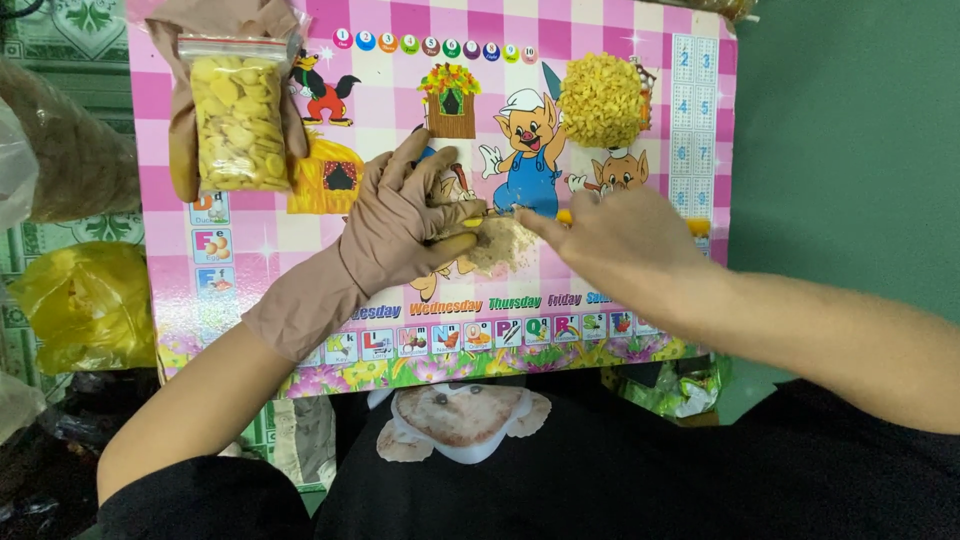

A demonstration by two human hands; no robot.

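You sit at a low table [640, 40] with a pink checked top, printed with cartoon animals, coloured letters and number squares. To your right you see a plain dark green floor [850, 150]. To your left, a green patterned mat [70, 235] lies under the table. The light is soft and even, without hard shadows.

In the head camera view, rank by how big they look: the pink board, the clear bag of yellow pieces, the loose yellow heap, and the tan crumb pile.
1. Pink board, by far the largest.
2. Clear bag of yellow pieces.
3. Loose yellow heap, a little smaller than the bag.
4. Tan crumb pile, partly hidden by the hands, so uncertain.
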